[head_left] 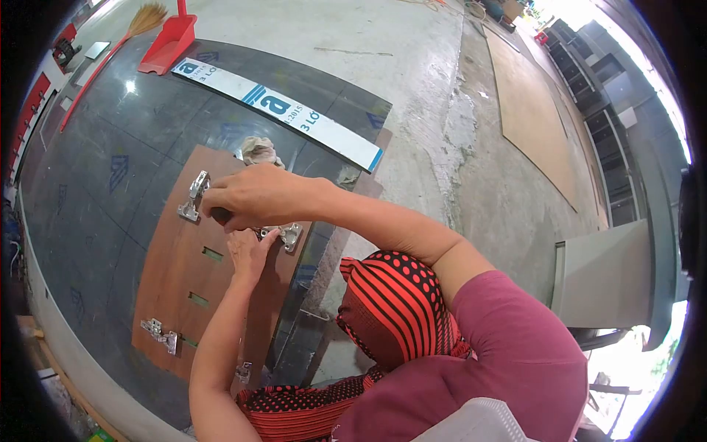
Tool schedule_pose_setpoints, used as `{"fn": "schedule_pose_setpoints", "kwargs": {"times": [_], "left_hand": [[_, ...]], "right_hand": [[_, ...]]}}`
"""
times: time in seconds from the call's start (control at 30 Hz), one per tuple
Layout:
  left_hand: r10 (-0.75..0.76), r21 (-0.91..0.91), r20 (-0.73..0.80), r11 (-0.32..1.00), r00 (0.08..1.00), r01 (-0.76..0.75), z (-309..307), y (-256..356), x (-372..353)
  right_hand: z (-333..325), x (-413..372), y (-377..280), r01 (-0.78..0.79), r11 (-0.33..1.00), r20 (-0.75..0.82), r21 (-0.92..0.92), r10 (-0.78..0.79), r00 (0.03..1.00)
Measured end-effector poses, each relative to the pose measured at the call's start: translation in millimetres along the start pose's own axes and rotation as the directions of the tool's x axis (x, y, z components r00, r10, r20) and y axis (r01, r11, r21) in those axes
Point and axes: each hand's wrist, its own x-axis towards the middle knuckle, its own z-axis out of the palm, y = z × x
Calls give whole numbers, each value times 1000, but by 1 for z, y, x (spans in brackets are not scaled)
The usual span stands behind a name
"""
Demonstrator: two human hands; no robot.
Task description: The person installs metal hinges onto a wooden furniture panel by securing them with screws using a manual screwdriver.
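Note:
A brown wooden panel [173, 283] lies on a dark glossy sheet [96, 184]. Metal hinges sit along its edges: one at the upper left [193, 197], one at the right edge [289, 236], one at the lower left [160, 333] and a small one at the bottom [243, 370]. My right hand [247, 195] is closed over a dark-handled tool [219, 216], mostly hidden, above the right-edge hinge. My left hand [250, 254] comes up from below, and its fingertips pinch and steady that hinge.
Two slots [212, 254] are cut in the panel. A crumpled rag [259, 151] lies at the panel's top edge, with a white strip bearing blue lettering [283, 110] beyond it. A red dustpan [169, 44] and a broom [110, 51] are far left; a plywood sheet [534, 110] and a grey cabinet [604, 272] stand on the concrete floor.

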Motion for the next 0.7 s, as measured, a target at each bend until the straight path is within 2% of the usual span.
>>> {"fn": "schedule_pose_setpoints", "kwargs": {"times": [0.03,0.07,0.13,0.23,0.33,0.5,0.57,0.63,0.7], "left_hand": [[38,15,-109,999,993,-37,-2,3,0],[39,15,-109,999,993,-38,-5,5,0],[-67,25,83,998,994,65,-13,12,1],[-71,-19,136,997,988,75,-11,7,3],[-19,18,63,1000,998,18,-5,3,2],[-22,92,48,996,999,17,10,-9,3],[-2,132,36,991,999,-3,18,-15,3],[-8,203,48,979,999,-2,22,-19,3],[-34,147,72,989,997,23,2,0,2]], "right_hand": [[-1,0,1,16,1000,-1,-13,-16,1000],[-2,0,1,31,999,-2,-27,-31,1000],[-4,0,-2,6,1000,7,-19,-5,1000],[-2,-1,-2,-22,1000,-10,-15,22,1000],[-2,0,-3,-18,999,-47,-30,16,999],[-9,-1,-7,-13,1000,-64,-4,13,998],[-9,-1,-7,-46,999,22,-27,46,999],[-6,-2,-3,-46,999,19,-26,47,999],[-6,-2,-2,-43,999,18,-25,43,999]]}}
